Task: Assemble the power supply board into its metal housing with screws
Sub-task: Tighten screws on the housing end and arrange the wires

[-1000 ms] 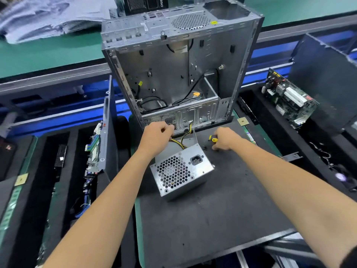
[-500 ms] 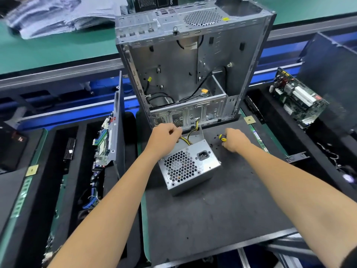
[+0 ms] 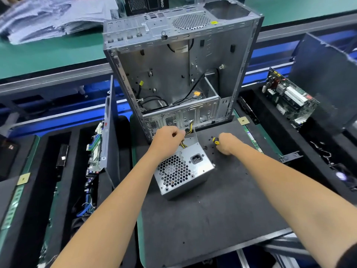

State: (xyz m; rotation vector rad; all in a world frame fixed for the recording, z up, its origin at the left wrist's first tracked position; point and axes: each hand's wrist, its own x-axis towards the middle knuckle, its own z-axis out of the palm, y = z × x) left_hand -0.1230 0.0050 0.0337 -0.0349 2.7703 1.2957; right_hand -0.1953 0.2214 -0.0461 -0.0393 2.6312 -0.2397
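A silver power supply box (image 3: 183, 169) with a honeycomb fan grille lies on the black foam mat (image 3: 222, 215), just in front of the open metal computer case (image 3: 179, 74). My left hand (image 3: 168, 141) grips the yellow and black cable bundle (image 3: 188, 128) at the box's far end. My right hand (image 3: 227, 143) is curled around a screwdriver with a yellow and black handle (image 3: 216, 141), to the right of the box. Several small black screws (image 3: 207, 147) lie loose on the mat between box and right hand.
A circuit board (image 3: 287, 97) leans in a black foam tray at right, beside a dark panel (image 3: 326, 78). At left another panel (image 3: 110, 128) with a board stands in foam slots. Stacked papers (image 3: 48, 18) lie on the green conveyor behind the case.
The view has shifted, so the case and the box sit further right in the frame. Both hands hold the same grips at the same places.
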